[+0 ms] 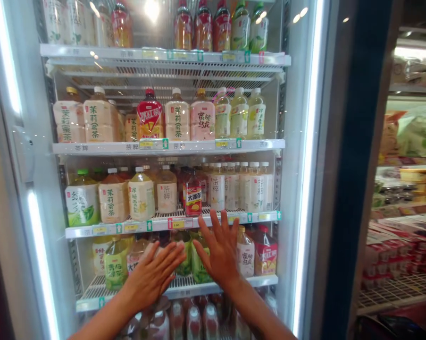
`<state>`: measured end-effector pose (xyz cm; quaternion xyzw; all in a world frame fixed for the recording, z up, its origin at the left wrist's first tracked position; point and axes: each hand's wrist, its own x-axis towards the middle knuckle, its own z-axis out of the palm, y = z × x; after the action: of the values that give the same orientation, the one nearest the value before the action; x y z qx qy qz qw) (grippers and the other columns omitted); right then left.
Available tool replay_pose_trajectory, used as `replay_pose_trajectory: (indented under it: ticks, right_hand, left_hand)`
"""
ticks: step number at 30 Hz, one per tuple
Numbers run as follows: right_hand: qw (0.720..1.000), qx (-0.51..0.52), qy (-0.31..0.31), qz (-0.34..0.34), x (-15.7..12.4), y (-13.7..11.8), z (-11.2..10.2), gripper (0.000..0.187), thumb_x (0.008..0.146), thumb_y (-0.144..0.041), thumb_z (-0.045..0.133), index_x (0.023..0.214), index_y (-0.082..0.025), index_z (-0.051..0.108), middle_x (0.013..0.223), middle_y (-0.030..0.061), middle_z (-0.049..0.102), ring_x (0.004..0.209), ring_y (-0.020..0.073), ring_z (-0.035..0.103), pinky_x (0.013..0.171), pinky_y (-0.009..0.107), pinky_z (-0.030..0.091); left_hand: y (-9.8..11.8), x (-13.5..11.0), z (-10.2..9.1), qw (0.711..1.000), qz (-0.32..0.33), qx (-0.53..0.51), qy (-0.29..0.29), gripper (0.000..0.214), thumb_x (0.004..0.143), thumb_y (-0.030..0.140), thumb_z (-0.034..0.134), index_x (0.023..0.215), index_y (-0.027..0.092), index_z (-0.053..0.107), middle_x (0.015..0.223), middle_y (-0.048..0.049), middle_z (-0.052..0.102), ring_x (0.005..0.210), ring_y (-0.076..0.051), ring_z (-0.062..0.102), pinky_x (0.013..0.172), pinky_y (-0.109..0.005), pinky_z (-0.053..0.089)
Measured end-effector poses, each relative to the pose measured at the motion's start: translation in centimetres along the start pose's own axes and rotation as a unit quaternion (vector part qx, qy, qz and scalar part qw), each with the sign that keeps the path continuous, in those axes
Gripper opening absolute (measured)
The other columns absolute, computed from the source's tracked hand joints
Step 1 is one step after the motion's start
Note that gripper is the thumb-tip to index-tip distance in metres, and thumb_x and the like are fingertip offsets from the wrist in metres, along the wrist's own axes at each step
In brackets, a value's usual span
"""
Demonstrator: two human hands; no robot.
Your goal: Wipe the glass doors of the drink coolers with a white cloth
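I face an open drinks fridge with several wire shelves (170, 221) full of bottled tea. My left hand (156, 276) reaches forward at the lower shelf, fingers stretched out flat and together, holding nothing, close to green-labelled bottles (115, 269). My right hand (218, 250) is raised beside it with fingers spread, palm toward the bottles, in front of a green bottle (198, 267) and next to a white-labelled bottle (246, 257). A red-labelled bottle (192, 198) stands on the shelf just above my right hand. Neither hand grips anything.
The fridge door (354, 170) stands open at the right, its dark frame upright. Beyond it are freezer shelves with packaged goods (404, 245). Lit strips run down both fridge sides. More bottles (191, 321) fill the bottom shelf under my forearms.
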<state>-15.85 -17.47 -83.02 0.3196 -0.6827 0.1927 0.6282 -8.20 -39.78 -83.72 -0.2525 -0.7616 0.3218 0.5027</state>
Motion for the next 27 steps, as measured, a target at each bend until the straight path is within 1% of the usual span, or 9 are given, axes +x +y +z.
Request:
replay_pose_trajectory:
  ticks: [3,6,9,14,16,19,21,24,27]
  right_hand:
    - [0.999,-0.033,-0.012,-0.039,6.0,1.0,0.5,0.070,0.099,-0.046,0.056,0.160,-0.031,0.027,0.171,0.0049,0.020,0.159,0.0322,0.008,0.127,0.066,0.007]
    - [0.996,-0.060,-0.007,-0.060,8.3,1.4,1.4,0.072,0.097,-0.055,0.054,0.160,-0.032,0.028,0.169,0.0068,0.026,0.159,0.0336,0.009,0.125,0.070,0.010]
    - [0.996,-0.068,0.004,-0.055,8.0,1.4,1.8,0.073,0.096,-0.057,0.054,0.159,-0.031,0.029,0.168,0.0075,0.029,0.159,0.0339,0.010,0.125,0.070,0.011]
    - [0.996,-0.060,0.005,-0.064,7.5,1.3,1.6,0.071,0.097,-0.054,0.054,0.159,-0.029,0.031,0.170,0.0084,0.025,0.159,0.0346,0.009,0.125,0.070,0.010]
    - [0.997,-0.051,0.006,-0.065,7.6,1.3,1.5,0.070,0.098,-0.052,0.055,0.159,-0.028,0.032,0.170,0.0082,0.022,0.159,0.0349,0.009,0.124,0.071,0.009]
    - [0.997,-0.040,0.014,-0.065,7.7,1.3,1.6,0.070,0.097,-0.052,0.056,0.159,-0.029,0.032,0.171,0.0074,0.018,0.159,0.0357,0.010,0.124,0.071,0.009]
    - [0.997,-0.036,0.016,-0.063,7.6,1.3,1.7,0.071,0.097,-0.051,0.056,0.160,-0.030,0.030,0.172,0.0066,0.017,0.159,0.0359,0.012,0.124,0.071,0.010]
    - [0.997,-0.038,0.015,-0.061,7.5,1.4,1.7,0.073,0.097,-0.051,0.058,0.160,-0.031,0.028,0.171,0.0067,0.019,0.158,0.0358,0.013,0.124,0.071,0.011]
    - [0.997,-0.039,0.012,-0.063,7.5,1.4,1.6,0.071,0.097,-0.051,0.058,0.159,-0.030,0.031,0.171,0.0075,0.020,0.159,0.0357,0.012,0.124,0.071,0.010]
  left_hand:
    - [-3.7,1.6,-1.0,1.000,-0.013,-0.003,0.008,0.066,0.099,0.043,0.047,0.159,0.023,0.029,0.169,-0.0005,0.022,0.160,-0.020,0.006,0.131,-0.049,-0.001]
    - [-8.3,4.9,-2.2,0.986,-0.159,0.004,0.053,0.070,0.101,0.040,0.042,0.162,0.020,0.014,0.171,-0.0059,0.016,0.160,-0.024,0.001,0.130,-0.054,-0.004]
    - [-7.7,3.9,-1.9,0.976,-0.210,0.006,0.063,0.073,0.101,0.040,0.040,0.163,0.018,0.009,0.171,-0.0082,0.007,0.160,-0.027,-0.001,0.130,-0.055,-0.004]
    - [-2.7,-3.2,-1.0,1.000,-0.026,0.014,-0.010,0.067,0.100,0.044,0.043,0.161,0.026,0.022,0.170,0.0021,0.015,0.160,-0.018,0.006,0.132,-0.047,0.000]
    - [-4.7,-2.9,-1.6,0.999,-0.031,0.020,-0.024,0.068,0.100,0.045,0.044,0.161,0.025,0.022,0.170,0.0017,0.020,0.160,-0.019,0.005,0.132,-0.049,-0.001]
    - [-10.0,0.9,-2.7,0.987,-0.158,0.032,0.022,0.073,0.101,0.042,0.041,0.163,0.020,0.009,0.171,-0.0060,0.016,0.160,-0.023,-0.001,0.130,-0.053,-0.004]
    - [-11.6,2.6,-2.9,0.975,-0.213,0.036,0.050,0.072,0.102,0.040,0.038,0.163,0.018,0.006,0.172,-0.0080,0.007,0.159,-0.025,-0.003,0.130,-0.053,-0.005]
    - [-8.8,1.0,-2.1,0.976,-0.208,0.026,0.050,0.073,0.101,0.042,0.038,0.163,0.016,0.008,0.171,-0.0081,0.004,0.159,-0.027,-0.001,0.130,-0.054,-0.003]
    - [-4.3,-3.4,-1.4,0.993,-0.116,0.016,0.003,0.074,0.100,0.045,0.044,0.162,0.018,0.014,0.170,-0.0046,0.014,0.160,-0.024,0.005,0.131,-0.051,0.001]
